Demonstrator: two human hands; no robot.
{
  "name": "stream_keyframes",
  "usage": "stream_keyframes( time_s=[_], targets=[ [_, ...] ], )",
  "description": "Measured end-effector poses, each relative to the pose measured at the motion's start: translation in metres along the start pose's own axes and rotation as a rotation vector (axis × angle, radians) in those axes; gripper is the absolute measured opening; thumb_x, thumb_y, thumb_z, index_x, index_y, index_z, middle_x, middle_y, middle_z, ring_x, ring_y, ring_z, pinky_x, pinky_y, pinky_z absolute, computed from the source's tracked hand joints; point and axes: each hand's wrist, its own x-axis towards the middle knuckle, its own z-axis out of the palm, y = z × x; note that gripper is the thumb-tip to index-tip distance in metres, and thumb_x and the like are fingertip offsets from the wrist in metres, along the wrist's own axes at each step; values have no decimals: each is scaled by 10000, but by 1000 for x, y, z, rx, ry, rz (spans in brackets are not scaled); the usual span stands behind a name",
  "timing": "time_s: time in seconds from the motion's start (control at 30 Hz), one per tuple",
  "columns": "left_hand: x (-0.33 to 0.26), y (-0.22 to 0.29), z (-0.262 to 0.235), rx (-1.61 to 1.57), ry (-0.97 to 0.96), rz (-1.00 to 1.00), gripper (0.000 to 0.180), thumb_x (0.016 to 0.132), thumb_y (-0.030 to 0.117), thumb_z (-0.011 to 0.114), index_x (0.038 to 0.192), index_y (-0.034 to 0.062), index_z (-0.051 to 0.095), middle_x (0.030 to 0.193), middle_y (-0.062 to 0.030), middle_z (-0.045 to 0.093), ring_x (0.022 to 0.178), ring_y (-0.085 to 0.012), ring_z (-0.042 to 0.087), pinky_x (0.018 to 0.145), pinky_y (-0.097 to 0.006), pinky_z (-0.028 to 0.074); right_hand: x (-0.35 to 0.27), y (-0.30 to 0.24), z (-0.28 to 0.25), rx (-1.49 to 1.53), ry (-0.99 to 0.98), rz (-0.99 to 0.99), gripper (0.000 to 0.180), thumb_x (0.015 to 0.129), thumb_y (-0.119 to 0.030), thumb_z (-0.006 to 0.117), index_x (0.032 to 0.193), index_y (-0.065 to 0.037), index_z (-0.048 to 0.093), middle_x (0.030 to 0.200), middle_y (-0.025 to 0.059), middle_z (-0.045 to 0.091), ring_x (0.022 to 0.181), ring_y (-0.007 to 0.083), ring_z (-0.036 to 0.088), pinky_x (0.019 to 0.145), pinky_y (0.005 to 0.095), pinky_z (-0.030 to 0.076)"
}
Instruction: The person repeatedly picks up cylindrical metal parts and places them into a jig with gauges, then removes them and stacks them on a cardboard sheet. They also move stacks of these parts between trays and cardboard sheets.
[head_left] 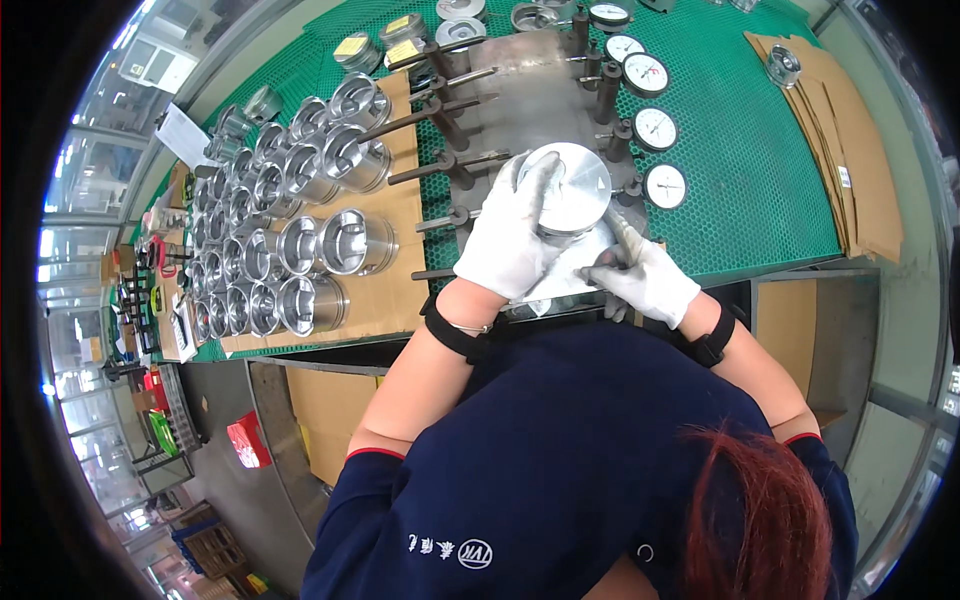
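My left hand, in a white glove, is closed round the side of a silver piston. The piston's flat round top faces up, and it is over the near end of a grey metal plate fixture. On the piston's right is my right hand, gloved in white with grey-stained fingertips. Its fingers are apart, one stretched up beside the piston; I cannot tell whether it touches. A pale, shiny surface lies between the hands. Closest to the right hand is a white-faced dial gauge.
Rows of pistons stand on a cardboard sheet at left. Dark posts with rods line the fixture's left side, more dial gauges its right. Cardboard sheets lie far right on the green mat, with one piston.
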Motion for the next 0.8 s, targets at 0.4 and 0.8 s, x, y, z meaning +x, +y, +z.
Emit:
stream_keyframes(
  time_s=[0.4, 0.8],
  targets=[
    [-4, -1, 6, 45, 25, 5, 826, 736, 206, 858, 1449, 67, 464, 1475, -318, 406, 1294, -485, 510, 1055, -488, 478, 5, 16, -2, -1, -20, -79, 979, 876, -308, 740, 1584, 54, 168, 1034, 178, 682, 960, 273, 678, 872, 339, 537],
    [-2, 63, -36, -1029, -320, -370, 707, 1012, 472, 507, 1498, -25, 380, 1501, -165, 471, 1316, -293, 525, 1103, -430, 421, -42, 18, -56, 336, 227, -736, 695, 920, -187, 639, 1531, -40, 342, 1444, 190, 510, 1355, 336, 494, 1131, 415, 391]
  ],
)
